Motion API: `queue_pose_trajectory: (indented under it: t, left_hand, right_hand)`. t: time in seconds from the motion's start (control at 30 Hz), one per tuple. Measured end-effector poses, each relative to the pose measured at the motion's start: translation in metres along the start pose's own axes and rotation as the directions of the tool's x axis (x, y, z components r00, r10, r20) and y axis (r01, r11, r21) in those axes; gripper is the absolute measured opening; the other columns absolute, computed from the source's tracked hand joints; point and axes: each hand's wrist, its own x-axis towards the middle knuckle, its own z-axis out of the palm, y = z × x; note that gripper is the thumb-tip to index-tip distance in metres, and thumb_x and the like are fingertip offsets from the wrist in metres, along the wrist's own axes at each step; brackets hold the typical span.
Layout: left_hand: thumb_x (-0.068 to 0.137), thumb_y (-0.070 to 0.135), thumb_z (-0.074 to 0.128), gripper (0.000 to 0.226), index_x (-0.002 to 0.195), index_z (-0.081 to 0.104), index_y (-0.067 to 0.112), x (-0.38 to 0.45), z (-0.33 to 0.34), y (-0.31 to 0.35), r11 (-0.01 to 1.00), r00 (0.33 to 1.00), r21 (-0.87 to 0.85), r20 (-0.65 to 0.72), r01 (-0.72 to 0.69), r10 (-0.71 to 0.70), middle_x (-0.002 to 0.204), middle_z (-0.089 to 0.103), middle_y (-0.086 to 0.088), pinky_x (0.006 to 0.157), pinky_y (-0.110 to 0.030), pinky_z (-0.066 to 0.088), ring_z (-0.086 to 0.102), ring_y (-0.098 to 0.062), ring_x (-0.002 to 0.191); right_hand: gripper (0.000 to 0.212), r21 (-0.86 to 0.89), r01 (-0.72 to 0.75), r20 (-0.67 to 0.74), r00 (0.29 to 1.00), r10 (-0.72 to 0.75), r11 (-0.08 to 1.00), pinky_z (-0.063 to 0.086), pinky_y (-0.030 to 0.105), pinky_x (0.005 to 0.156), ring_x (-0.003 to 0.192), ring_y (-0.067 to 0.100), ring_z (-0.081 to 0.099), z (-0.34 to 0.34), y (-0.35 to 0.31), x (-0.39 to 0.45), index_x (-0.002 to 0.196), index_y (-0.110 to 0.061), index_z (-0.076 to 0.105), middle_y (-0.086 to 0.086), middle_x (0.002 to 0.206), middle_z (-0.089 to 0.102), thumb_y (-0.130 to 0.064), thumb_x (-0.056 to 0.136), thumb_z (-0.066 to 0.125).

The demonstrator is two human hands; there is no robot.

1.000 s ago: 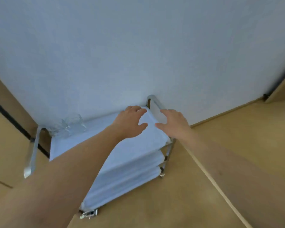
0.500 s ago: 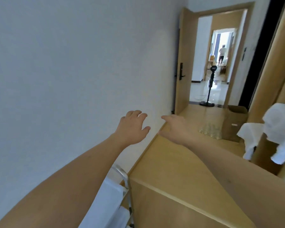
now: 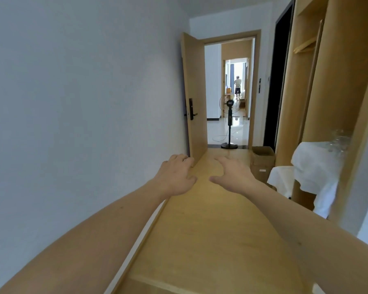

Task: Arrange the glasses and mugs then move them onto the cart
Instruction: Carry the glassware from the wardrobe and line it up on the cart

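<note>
Wooden flooring [image 3: 210,219] runs beneath our left hand [image 3: 176,177] and right hand [image 3: 234,177], both held out with fingers loosely spread and holding nothing, while clear glasses [image 3: 337,140] stand on white cloth [image 3: 314,166] at far right.

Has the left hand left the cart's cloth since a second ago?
Yes. The left hand now hangs open near the wooden door; the cart is out of view.

Bare floor [image 3: 210,219] runs ahead between wall [image 3: 83,102] and cardboard box [image 3: 262,160].
</note>
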Motion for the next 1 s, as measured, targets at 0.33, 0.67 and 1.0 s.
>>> queue_pose_trajectory:
  t: [0.33, 0.67, 1.0]
  left_hand:
    - [0.096, 0.047, 0.053, 0.059, 0.146, 0.042, 0.018, 0.145, 0.044, 0.024, 0.998, 0.997, -0.011, 0.043, -0.066, 0.067, 0.148, 0.042, -0.005, 0.107, -0.046, 0.040, 0.036, -0.028, 0.138]
    - [0.096, 0.045, 0.057, 0.066, 0.153, 0.036, 0.017, 0.269, 0.091, 0.027, 0.971, 0.971, -0.044, 0.050, -0.233, 0.235, 0.156, 0.036, -0.008, 0.112, -0.047, 0.037, 0.033, -0.029, 0.142]
    - [0.098, 0.043, 0.057, 0.063, 0.152, 0.038, 0.016, 0.419, 0.099, 0.010, 0.885, 0.896, -0.142, -0.028, -0.443, 0.444, 0.154, 0.037, -0.008, 0.110, -0.041, 0.034, 0.032, -0.029, 0.142]
  right_hand:
    - [0.080, -0.032, -0.087, 0.012, 0.996, 0.087, 0.996, 0.040, 0.045, 0.107, 0.140, 0.029, 0.039, -0.010, 0.091, 0.092, 0.155, -0.026, 0.035, 0.002, 0.155, 0.042, -0.054, 0.088, 0.068]
    - [0.083, -0.069, -0.221, -0.008, 0.975, 0.221, 0.973, 0.043, 0.050, 0.106, 0.136, 0.032, 0.042, 0.001, 0.146, 0.170, 0.153, -0.027, 0.037, 0.004, 0.151, 0.045, -0.057, 0.082, 0.068]
    - [0.070, -0.093, -0.394, -0.104, 0.917, 0.385, 0.914, 0.044, 0.042, 0.103, 0.132, 0.027, 0.047, -0.006, 0.182, 0.278, 0.148, -0.026, 0.043, 0.002, 0.147, 0.049, -0.051, 0.088, 0.068]
